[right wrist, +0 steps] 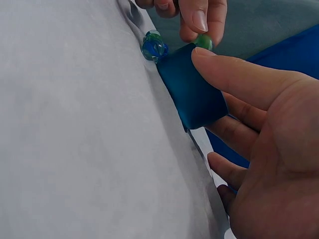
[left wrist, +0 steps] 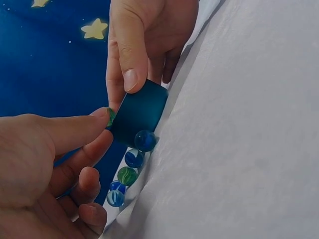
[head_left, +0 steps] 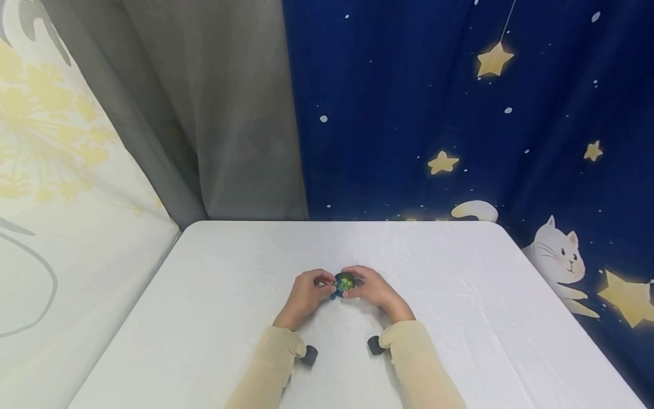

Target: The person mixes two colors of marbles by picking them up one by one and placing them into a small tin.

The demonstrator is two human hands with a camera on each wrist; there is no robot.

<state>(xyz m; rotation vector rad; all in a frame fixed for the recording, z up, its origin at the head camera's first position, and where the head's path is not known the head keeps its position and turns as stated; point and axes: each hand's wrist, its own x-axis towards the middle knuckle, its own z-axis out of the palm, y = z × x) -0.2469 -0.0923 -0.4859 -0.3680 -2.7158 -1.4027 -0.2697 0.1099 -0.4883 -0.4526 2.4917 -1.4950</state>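
Observation:
My right hand [head_left: 375, 288] grips a small dark teal cup [left wrist: 142, 107], its thumb and fingers on opposite sides of the wall. From above, green and blue marbles show inside the mouth. Between thumb and forefinger, my left hand [head_left: 307, 292] pinches a green marble [left wrist: 110, 116] right at the cup's rim. Beside the cup on the table lie several loose marbles, among them a blue one [left wrist: 145, 141], a blue-and-white one [left wrist: 133, 158] and a green swirled one [left wrist: 127, 176]. In the right wrist view these marbles [right wrist: 153, 47] bunch together near the cup's rim.
A white cloth [head_left: 230, 255] covers the table under both hands. Grey curtain [head_left: 245, 113] and dark blue star-patterned curtain [head_left: 378, 113] hang behind the far edge. Each beige sleeve carries a black wrist piece, one at the left [head_left: 309, 355] and one at the right [head_left: 375, 345].

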